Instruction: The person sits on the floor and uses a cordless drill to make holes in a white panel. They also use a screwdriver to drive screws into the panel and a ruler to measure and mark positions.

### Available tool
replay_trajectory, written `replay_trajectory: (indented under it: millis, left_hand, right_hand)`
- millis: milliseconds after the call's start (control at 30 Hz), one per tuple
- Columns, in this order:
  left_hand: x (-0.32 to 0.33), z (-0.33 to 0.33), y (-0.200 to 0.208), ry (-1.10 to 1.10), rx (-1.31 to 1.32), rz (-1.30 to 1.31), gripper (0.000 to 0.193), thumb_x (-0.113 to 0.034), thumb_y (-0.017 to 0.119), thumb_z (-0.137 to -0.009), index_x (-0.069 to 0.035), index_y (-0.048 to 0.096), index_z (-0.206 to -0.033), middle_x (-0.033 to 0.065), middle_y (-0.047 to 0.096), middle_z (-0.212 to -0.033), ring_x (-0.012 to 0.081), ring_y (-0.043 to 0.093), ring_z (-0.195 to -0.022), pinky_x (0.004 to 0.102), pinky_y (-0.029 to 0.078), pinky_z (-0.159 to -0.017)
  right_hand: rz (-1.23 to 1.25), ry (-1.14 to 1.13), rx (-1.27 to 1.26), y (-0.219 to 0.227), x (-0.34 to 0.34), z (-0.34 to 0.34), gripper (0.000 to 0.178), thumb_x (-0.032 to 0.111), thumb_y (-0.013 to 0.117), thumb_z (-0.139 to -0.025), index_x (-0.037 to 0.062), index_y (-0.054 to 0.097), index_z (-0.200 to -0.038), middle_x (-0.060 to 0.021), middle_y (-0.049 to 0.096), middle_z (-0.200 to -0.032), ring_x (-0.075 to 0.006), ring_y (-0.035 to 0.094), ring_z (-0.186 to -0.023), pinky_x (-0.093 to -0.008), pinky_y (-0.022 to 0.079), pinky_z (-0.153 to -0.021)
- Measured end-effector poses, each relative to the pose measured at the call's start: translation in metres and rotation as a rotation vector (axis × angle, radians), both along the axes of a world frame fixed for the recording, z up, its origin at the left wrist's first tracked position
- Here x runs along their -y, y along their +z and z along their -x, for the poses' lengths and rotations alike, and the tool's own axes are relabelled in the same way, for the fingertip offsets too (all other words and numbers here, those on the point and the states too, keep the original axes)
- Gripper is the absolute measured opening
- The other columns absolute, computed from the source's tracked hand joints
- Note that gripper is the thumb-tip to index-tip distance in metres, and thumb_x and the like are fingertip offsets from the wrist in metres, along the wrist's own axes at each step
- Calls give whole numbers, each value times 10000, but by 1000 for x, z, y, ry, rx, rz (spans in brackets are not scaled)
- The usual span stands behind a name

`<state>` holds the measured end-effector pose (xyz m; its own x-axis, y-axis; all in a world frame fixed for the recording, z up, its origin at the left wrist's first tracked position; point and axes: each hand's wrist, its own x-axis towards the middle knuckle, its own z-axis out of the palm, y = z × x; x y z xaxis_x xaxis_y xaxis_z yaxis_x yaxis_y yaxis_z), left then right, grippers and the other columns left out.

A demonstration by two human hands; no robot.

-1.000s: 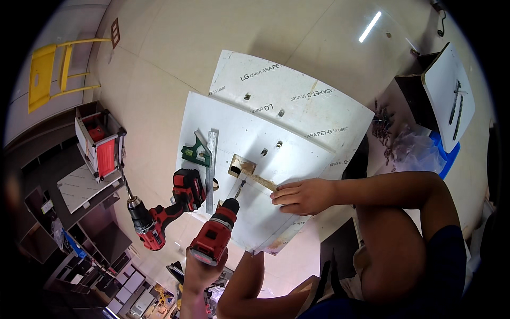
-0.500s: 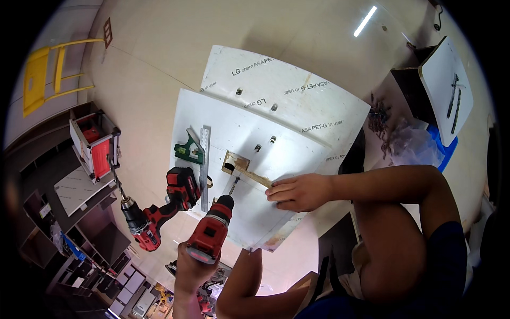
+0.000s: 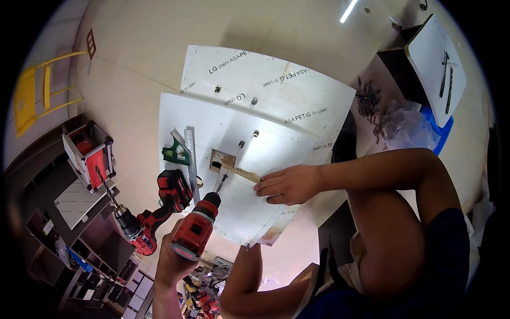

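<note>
My left hand [image 3: 171, 254] is wrapped round a red and black cordless drill [image 3: 195, 228]. Its thin bit [image 3: 221, 183] points up the white board [image 3: 239, 212], with the tip close to a narrow wooden strip [image 3: 243, 173]. Whether the tip touches the board, I cannot tell. My right hand [image 3: 289, 186] lies with fingers stretched out over the strip's right end and the board; its thumb is hidden. At the strip's left end sits a square brown wooden piece [image 3: 223, 159] with a dark hole. A green combination square [image 3: 190, 154] with a steel rule lies to the left.
A second red drill [image 3: 146, 226] with a long bit rests left of the board. Another white panel [image 3: 265, 85] lies beyond. To the right are a tilted white-topped box [image 3: 441, 69], a plastic bag [image 3: 404, 127] and scattered hardware [image 3: 369, 106]. A yellow chair [image 3: 32, 90] stands far left.
The whole view has shifted, so the board and tools appear farther left. Both hands keep nearly the same place on the work, with the drill still in my left hand.
</note>
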<state>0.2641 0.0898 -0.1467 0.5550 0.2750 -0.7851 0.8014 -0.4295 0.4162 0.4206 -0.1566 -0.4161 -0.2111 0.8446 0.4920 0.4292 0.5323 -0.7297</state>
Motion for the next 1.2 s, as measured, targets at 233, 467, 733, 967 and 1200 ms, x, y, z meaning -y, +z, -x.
replay_trajectory:
  millis: [233, 467, 733, 967, 1200]
  left_hand:
    - [-2, -4, 0, -81, -13, -29, 394, -40, 748, -818, -31, 614, -1188, 104, 721, -1018, 228, 715, -895, 335, 564, -797]
    - [-2, -3, 0, -143, -65, -71, 362, -51, 725, -832, -30, 605, -1173, 106, 707, -1002, 232, 698, -873, 344, 557, -778]
    - [-4, -3, -3, -181, -115, -98, 322, -54, 726, -835, -21, 628, -1140, 103, 718, -921, 216, 710, -807, 322, 550, -734]
    - [0, 9, -12, -184, 40, -88, 265, -53, 703, -846, -40, 602, -1091, 49, 638, -815, 164, 630, -703, 325, 510, -656]
    - [2, 25, -18, -37, 24, -15, 214, -27, 686, -886, -46, 602, -1082, 12, 634, -801, 103, 599, -657, 278, 485, -596]
  right_hand:
    - [-27, -26, 9, -5, 1, 6, 194, 113, 624, -909, -10, 697, -1040, -185, 593, -1337, -324, 498, -1382, -414, 408, -1183]
    - [-21, -32, 10, -6, 2, 8, 173, 119, 643, -903, -6, 686, -1015, -179, 592, -1325, -323, 495, -1381, -411, 412, -1178]
    - [-54, -45, 26, -9, 1, 12, 169, 131, 657, -898, -3, 681, -998, -179, 594, -1318, -329, 504, -1368, -410, 422, -1173]
    - [0, -19, 53, -5, 3, 13, 149, 129, 657, -908, 19, 694, -1000, -178, 604, -1374, -306, 520, -1380, -442, 405, -1197]
    - [6, -31, 77, -4, 2, 20, 93, 157, 679, -866, 66, 690, -884, -147, 617, -1365, -272, 528, -1372, -479, 365, -1217]
